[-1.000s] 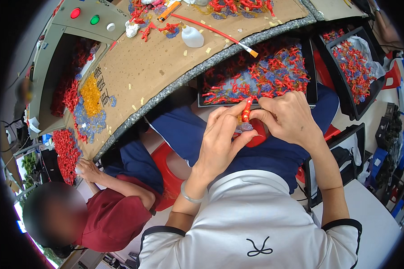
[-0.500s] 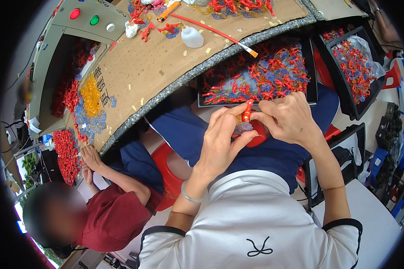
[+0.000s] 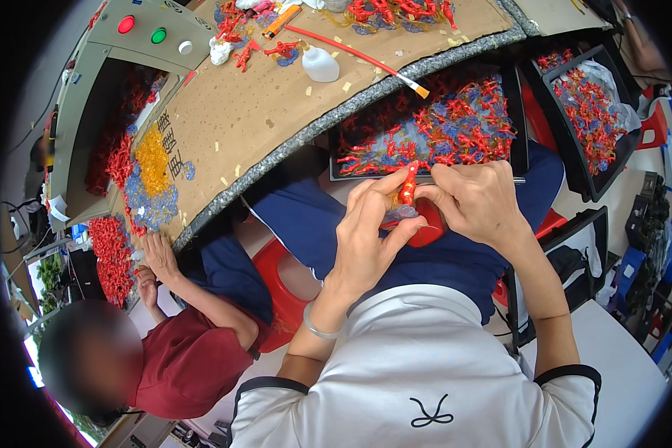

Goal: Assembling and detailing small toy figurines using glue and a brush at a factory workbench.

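A small red figurine (image 3: 407, 188) with yellow marks and a translucent blue base (image 3: 402, 213) is held upright over my lap. My left hand (image 3: 367, 235) grips it between thumb and fingers near the base. Close against its right side is my right hand (image 3: 479, 201), fingers curled in and thumb tip at the figurine. A thin grey end (image 3: 519, 180) shows beyond the right knuckles; whether that hand holds it I cannot tell. Just beyond my hands, a black tray (image 3: 521, 123) holds many similar red, blue and yellow figurines (image 3: 455, 119).
On the paper-covered table (image 3: 276, 112) are a white bottle (image 3: 320, 65), a long red brush (image 3: 358, 52) and an orange cutter (image 3: 281, 21). Another black tray (image 3: 591, 187) stands at the right. At the left, a co-worker's hands (image 3: 157, 257) are near piled red pieces (image 3: 112, 257).
The figurine and my hands have shifted slightly, my right hand a little lower. The co-worker's hands have moved at the table edge.
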Tool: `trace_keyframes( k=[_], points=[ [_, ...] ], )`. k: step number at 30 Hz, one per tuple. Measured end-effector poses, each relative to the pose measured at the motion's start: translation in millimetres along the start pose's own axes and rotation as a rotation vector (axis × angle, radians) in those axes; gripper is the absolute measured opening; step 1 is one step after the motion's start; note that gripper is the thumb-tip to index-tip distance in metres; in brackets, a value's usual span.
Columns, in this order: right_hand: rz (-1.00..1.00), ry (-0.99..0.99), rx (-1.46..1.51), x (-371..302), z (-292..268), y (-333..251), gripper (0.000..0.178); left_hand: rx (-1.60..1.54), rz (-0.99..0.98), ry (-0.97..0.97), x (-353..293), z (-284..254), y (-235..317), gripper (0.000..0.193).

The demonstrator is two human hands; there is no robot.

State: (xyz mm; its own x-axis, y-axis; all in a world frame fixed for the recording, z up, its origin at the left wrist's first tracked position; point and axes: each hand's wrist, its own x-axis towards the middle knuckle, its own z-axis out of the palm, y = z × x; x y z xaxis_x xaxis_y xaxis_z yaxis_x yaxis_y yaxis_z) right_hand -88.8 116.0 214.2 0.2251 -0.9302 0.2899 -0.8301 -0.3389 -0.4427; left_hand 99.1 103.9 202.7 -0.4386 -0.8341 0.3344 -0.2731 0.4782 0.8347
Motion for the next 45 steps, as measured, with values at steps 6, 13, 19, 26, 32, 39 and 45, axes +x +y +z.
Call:
trace_keyframes(
  k=[6, 13, 19, 26, 32, 39, 45],
  points=[
    [0.073, 0.045, 0.147, 1, -6, -4, 0.027, 0.1, 0.117, 0.097, 0, 0, -5, 0.04],
    [0.133, 0.1, 0.376, -3, -15, -16, 0.023, 0.13, 0.159, 0.124, 2, 0, -6, 0.04],
    [0.167, 0.095, 0.417, -8, -14, -23, 0.026, 0.132, 0.156, 0.116, 1, 1, -6, 0.039],
    [0.174, 0.093, 0.395, -8, -13, -23, 0.026, 0.138, 0.164, 0.122, 0, 1, -6, 0.041],
    [0.152, 0.125, 0.349, -8, -13, -25, 0.025, 0.146, 0.153, 0.131, 0, 2, -5, 0.039],
    [0.144, 0.106, 0.326, -6, -14, -25, 0.025, 0.155, 0.145, 0.131, 1, 1, -4, 0.038],
    [0.067, 0.19, 0.228, -6, -8, -26, 0.028, 0.156, 0.119, 0.142, 0, 1, -4, 0.041]
  ],
)
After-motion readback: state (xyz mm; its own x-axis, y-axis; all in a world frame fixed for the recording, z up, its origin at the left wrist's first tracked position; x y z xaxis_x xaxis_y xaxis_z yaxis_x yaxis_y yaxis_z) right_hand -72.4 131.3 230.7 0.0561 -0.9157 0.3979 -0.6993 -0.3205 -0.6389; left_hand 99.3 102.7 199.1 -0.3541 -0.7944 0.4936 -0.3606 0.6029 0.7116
